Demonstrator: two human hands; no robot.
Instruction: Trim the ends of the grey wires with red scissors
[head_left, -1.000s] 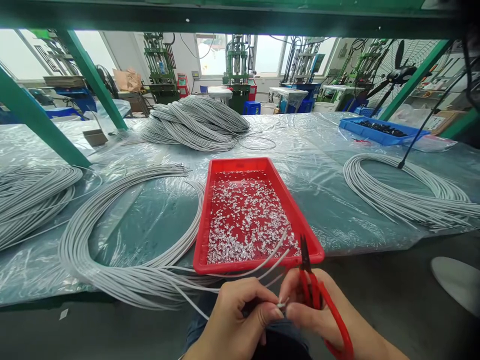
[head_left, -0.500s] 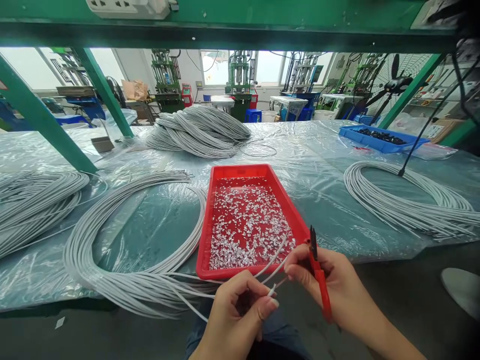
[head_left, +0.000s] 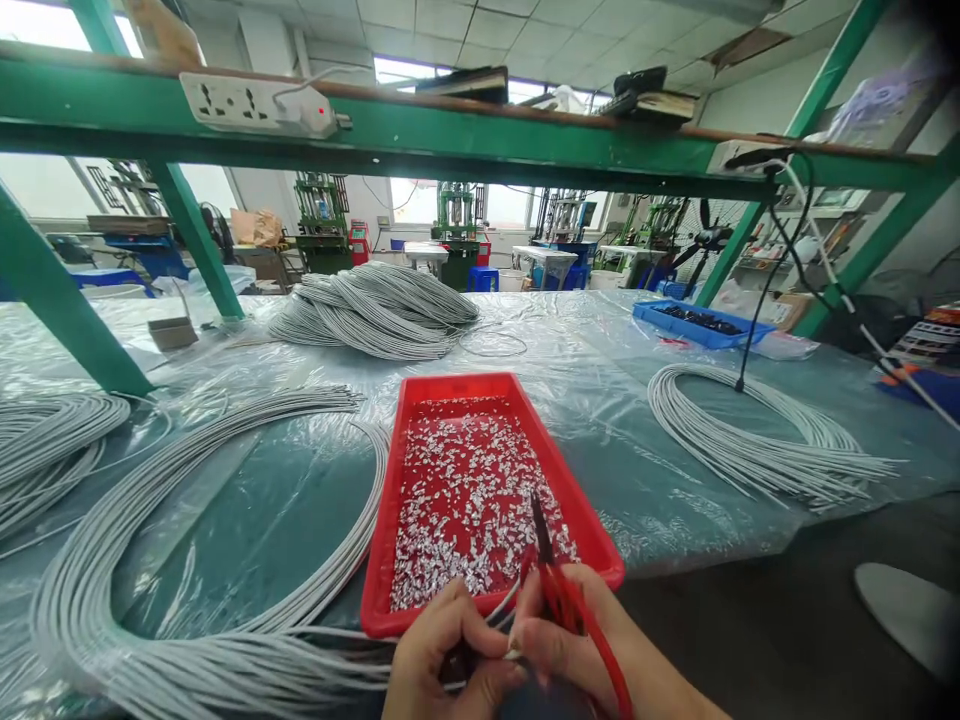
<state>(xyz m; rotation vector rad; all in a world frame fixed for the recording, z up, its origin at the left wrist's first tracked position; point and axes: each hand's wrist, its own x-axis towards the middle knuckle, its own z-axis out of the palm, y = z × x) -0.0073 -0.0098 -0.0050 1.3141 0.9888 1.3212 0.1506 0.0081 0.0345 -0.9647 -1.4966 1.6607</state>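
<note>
In my left hand (head_left: 450, 655) the fingers pinch the end of a thin white cable (head_left: 513, 655), just in front of the red tray. My right hand (head_left: 577, 640) meets it there, thumb and finger at the cable tip, while it also holds red-handled cutting pliers (head_left: 559, 585). The dark jaws of the pliers point up over the tray; whether they are closed is blurred. Behind both hands lies the red tray (head_left: 379, 560), scattered with small silvery scraps (head_left: 457, 500). A loop of white cables (head_left: 82, 590) lies to the left, its ends running toward my left hand.
More cable coils lie on the plastic-covered table (head_left: 600, 440): a big heap (head_left: 375, 310) behind, one coil (head_left: 750, 430) at right, another (head_left: 52, 450) at far left. A blue tray (head_left: 701, 325) holds black parts. A green shelf frame (head_left: 525, 140) crosses above, with a power strip (head_left: 259, 105).
My view has tilted up, showing more of the shelf. The right hand has come in to the left at the cable tip, and the pliers have swung to point over the red tray.
</note>
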